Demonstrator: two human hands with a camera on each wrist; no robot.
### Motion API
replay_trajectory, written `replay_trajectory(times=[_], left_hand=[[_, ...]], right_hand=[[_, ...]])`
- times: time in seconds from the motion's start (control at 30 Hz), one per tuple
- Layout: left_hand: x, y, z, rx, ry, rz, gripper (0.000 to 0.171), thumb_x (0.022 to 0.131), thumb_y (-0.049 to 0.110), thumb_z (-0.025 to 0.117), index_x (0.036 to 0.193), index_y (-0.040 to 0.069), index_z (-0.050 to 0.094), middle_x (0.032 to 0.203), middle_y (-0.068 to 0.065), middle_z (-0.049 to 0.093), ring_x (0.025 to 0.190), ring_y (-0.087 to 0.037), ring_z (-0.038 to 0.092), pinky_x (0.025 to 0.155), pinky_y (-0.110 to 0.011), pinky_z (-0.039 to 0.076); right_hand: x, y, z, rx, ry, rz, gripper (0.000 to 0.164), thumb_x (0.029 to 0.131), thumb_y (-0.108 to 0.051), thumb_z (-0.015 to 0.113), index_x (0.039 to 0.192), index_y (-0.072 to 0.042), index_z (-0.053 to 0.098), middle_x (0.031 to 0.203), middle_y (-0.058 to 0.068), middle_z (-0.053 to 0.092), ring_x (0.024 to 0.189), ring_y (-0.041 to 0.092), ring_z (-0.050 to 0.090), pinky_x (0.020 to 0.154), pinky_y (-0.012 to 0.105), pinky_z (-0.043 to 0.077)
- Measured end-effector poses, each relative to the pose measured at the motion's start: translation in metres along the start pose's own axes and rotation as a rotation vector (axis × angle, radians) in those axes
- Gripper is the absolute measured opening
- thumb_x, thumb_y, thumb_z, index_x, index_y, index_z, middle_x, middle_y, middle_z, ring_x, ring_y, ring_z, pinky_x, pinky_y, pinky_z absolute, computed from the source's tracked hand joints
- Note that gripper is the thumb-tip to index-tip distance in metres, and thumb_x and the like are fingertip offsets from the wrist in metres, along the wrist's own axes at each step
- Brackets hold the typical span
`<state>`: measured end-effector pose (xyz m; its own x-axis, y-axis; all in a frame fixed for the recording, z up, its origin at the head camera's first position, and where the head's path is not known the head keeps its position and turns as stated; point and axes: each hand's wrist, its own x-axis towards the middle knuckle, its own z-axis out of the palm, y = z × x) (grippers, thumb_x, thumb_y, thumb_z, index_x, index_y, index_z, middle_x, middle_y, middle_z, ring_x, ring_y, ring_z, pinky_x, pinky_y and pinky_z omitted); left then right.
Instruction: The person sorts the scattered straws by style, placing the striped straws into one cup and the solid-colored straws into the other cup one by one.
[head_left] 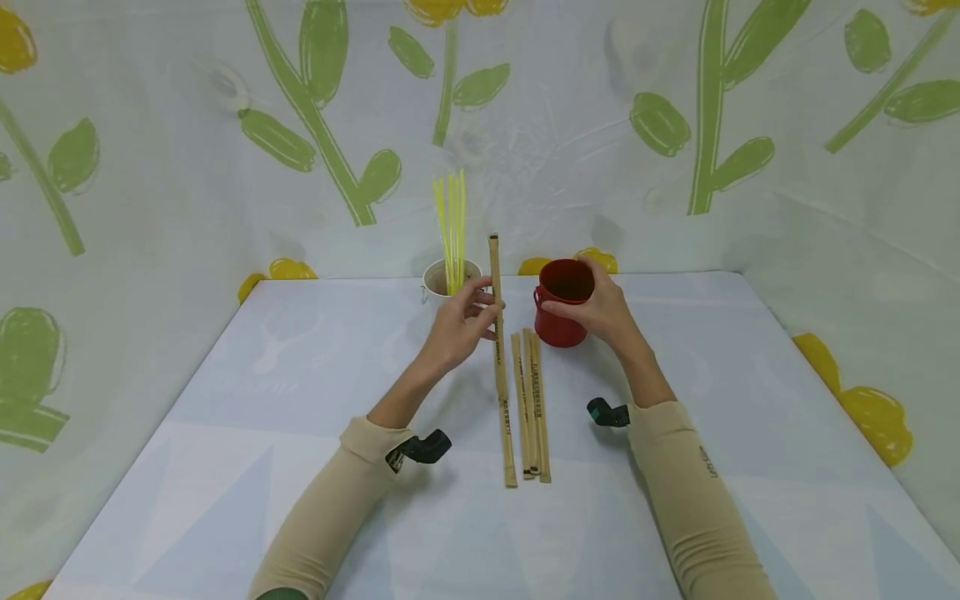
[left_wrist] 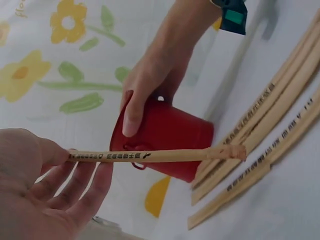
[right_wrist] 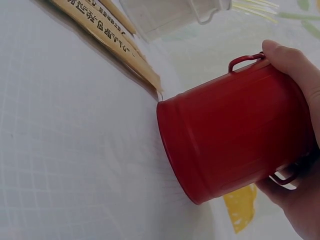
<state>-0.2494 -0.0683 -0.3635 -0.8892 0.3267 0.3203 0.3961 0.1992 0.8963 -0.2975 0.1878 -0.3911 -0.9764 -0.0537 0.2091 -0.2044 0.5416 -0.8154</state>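
My left hand (head_left: 459,329) pinches a long thin stick in a printed brown paper wrapper (head_left: 496,275) between thumb and fingers. In the left wrist view that wrapped stick (left_wrist: 175,155) passes in front of the red pail's side. My right hand (head_left: 600,307) grips the small red pail (head_left: 561,327) near its rim, thumb on one side and fingers round the other. In the right wrist view the pail (right_wrist: 230,130) shows its handles and base; whether the base touches the table I cannot tell. Several similar wrapped sticks (head_left: 537,400) lie side by side on the table.
Behind my left hand stands a white pail (head_left: 433,279) with several yellow-green sticks (head_left: 452,225) upright in it. The pale table (head_left: 300,367) meets a flower-patterned cloth backdrop (head_left: 540,167) at its back edge. Wrist-worn cameras (head_left: 426,447) stick out from both sleeves.
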Motion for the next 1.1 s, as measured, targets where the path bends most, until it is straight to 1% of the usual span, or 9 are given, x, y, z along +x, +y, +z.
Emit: replay_trajectory(times=[0.07, 0.17, 0.23, 0.37, 0.5, 0.77, 0.87, 0.97, 1.1], left_hand=[[0.003, 0.001, 0.001, -0.014, 0.028, 0.011, 0.041, 0.099, 0.006, 0.056, 0.139, 0.001, 0.048, 0.114, -0.024, 0.064, 0.095, -0.037, 0.067, 0.071, -0.040, 0.060], [0.005, 0.002, 0.002, -0.041, 0.048, 0.019, 0.041, 0.099, 0.008, 0.056, 0.138, 0.002, 0.049, 0.116, -0.024, 0.064, 0.097, -0.038, 0.067, 0.075, -0.046, 0.059], [0.008, 0.002, 0.004, -0.050, 0.060, 0.023, 0.040, 0.099, 0.008, 0.057, 0.138, 0.003, 0.050, 0.116, -0.023, 0.064, 0.098, -0.037, 0.067, 0.077, -0.047, 0.059], [0.014, 0.005, 0.006, -0.028, 0.087, 0.050, 0.038, 0.099, 0.009, 0.056, 0.136, 0.005, 0.051, 0.115, -0.018, 0.065, 0.099, -0.031, 0.067, 0.076, -0.039, 0.060], [0.023, 0.012, 0.009, 0.006, 0.106, 0.090, 0.036, 0.099, 0.009, 0.056, 0.134, 0.005, 0.052, 0.114, -0.015, 0.066, 0.097, -0.027, 0.068, 0.074, -0.030, 0.060], [0.042, 0.036, 0.010, 0.027, 0.131, 0.165, 0.035, 0.099, 0.010, 0.056, 0.133, 0.005, 0.052, 0.113, -0.016, 0.066, 0.098, -0.028, 0.067, 0.076, -0.035, 0.060], [0.051, 0.045, 0.010, 0.035, 0.141, 0.192, 0.034, 0.099, 0.009, 0.056, 0.132, 0.005, 0.053, 0.112, -0.016, 0.067, 0.096, -0.029, 0.068, 0.074, -0.032, 0.060], [0.060, 0.054, 0.010, 0.049, 0.155, 0.206, 0.033, 0.099, 0.008, 0.055, 0.131, 0.005, 0.054, 0.111, -0.015, 0.067, 0.093, -0.026, 0.068, 0.073, -0.029, 0.060], [0.071, 0.065, 0.010, 0.051, 0.178, 0.230, 0.032, 0.098, 0.007, 0.055, 0.130, 0.004, 0.055, 0.109, -0.016, 0.068, 0.091, -0.025, 0.069, 0.073, -0.031, 0.060]], right_hand=[[0.001, -0.001, 0.001, 0.003, -0.005, -0.007, 0.099, 0.075, -0.043, 0.083, 0.152, -0.013, 0.027, 0.147, 0.007, 0.045, 0.134, 0.027, 0.043, 0.102, 0.053, 0.047], [0.001, -0.001, 0.002, 0.007, -0.012, -0.014, 0.100, 0.075, -0.043, 0.083, 0.151, -0.013, 0.027, 0.147, 0.007, 0.046, 0.134, 0.027, 0.043, 0.102, 0.053, 0.047], [0.001, -0.002, 0.002, 0.010, -0.012, -0.013, 0.100, 0.075, -0.043, 0.084, 0.151, -0.013, 0.027, 0.147, 0.007, 0.046, 0.134, 0.027, 0.043, 0.102, 0.053, 0.047], [0.001, -0.002, 0.002, 0.015, -0.007, -0.027, 0.099, 0.074, -0.043, 0.084, 0.151, -0.013, 0.028, 0.146, 0.006, 0.047, 0.133, 0.026, 0.044, 0.102, 0.052, 0.048], [0.001, 0.001, 0.000, 0.009, 0.004, -0.044, 0.099, 0.074, -0.045, 0.084, 0.151, -0.014, 0.029, 0.145, 0.006, 0.048, 0.132, 0.026, 0.045, 0.101, 0.052, 0.048], [0.000, 0.000, -0.002, 0.004, 0.006, -0.028, 0.099, 0.073, -0.045, 0.084, 0.151, -0.017, 0.029, 0.146, 0.005, 0.047, 0.133, 0.025, 0.044, 0.100, 0.052, 0.049], [-0.001, 0.001, -0.002, 0.012, 0.000, -0.025, 0.099, 0.074, -0.044, 0.084, 0.152, -0.016, 0.028, 0.146, 0.006, 0.047, 0.133, 0.026, 0.044, 0.101, 0.053, 0.048], [0.000, 0.001, -0.002, 0.014, -0.002, -0.017, 0.100, 0.074, -0.044, 0.084, 0.152, -0.015, 0.028, 0.146, 0.006, 0.047, 0.133, 0.027, 0.044, 0.102, 0.053, 0.048], [0.000, 0.000, -0.001, 0.013, -0.002, -0.014, 0.099, 0.075, -0.043, 0.084, 0.151, -0.014, 0.028, 0.146, 0.007, 0.047, 0.134, 0.027, 0.044, 0.101, 0.052, 0.048]])
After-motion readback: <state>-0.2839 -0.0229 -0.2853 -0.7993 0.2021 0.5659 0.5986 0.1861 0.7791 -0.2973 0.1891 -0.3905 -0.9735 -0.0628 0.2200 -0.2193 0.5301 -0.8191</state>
